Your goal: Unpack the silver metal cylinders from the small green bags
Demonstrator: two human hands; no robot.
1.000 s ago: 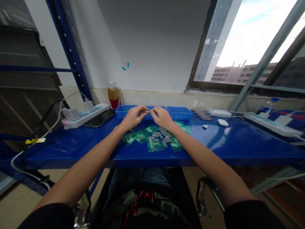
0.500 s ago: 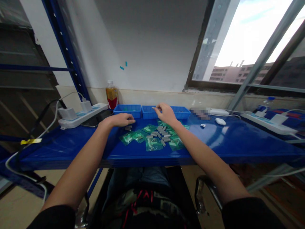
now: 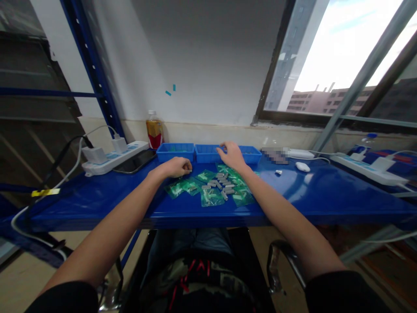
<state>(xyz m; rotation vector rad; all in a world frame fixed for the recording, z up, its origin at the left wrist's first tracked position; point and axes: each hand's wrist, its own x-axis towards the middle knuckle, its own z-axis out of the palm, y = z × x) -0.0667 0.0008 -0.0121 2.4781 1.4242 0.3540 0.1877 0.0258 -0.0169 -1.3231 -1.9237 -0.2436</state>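
Observation:
My left hand [image 3: 177, 167] is curled low over the blue table [image 3: 107, 195], left of the small green plastic bags [image 3: 211, 198]. Its fingertips are pinched together, and what is between them is too small to make out. Over the middle blue bin [image 3: 205, 152] is my right hand [image 3: 232, 155], thumb and fingers apart, with nothing visible in them. Several small grey metal-looking pieces [image 3: 224, 182] lie loose among and on the bags. The bags contain small pale parts.
Another blue bin [image 3: 175, 152] stands left, and a third [image 3: 249, 153] right. Behind them is a drink bottle [image 3: 154, 130]. A phone [image 3: 135, 161] and power strip [image 3: 114, 155] lie left; a white earbud case [image 3: 302, 167], an earbud [image 3: 278, 172] and another power strip [image 3: 368, 169] right.
My right hand's pinch has opened at the middle bin, and the small piece it held is out of sight. My left hand has moved right, its fingers curling in.

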